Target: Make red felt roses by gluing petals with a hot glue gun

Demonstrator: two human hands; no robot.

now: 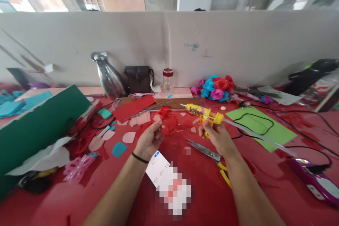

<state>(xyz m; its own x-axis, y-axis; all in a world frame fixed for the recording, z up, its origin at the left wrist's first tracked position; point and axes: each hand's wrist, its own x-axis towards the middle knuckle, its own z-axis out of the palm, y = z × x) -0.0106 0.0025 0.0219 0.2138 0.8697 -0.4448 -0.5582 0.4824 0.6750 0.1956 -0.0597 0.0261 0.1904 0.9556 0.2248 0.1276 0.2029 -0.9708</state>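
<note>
My right hand (212, 132) is wrapped round the handle of a yellow hot glue gun (202, 112). Its nozzle points left, and a long clear glue stick (258, 136) trails from its back. My left hand (152, 137) has its fingertips pinched together; whatever is between them is too small to make out. Just beyond those fingers lie crumpled red crepe paper (171, 123) and a pale petal-shaped piece. Scissors with yellow handles (205, 150) rest below the glue gun. Under my left wrist is a phone (159, 169) showing a timer, its lower part pixelated.
Cut petals (129, 137) and red paper (135, 107) are scattered at left, near a green board (45, 127). Behind stand a metal flask (108, 76), a dark bag (138, 79), a jar (167, 79) and paper flowers (215, 87). A purple power strip (315, 182) and black cables lie right.
</note>
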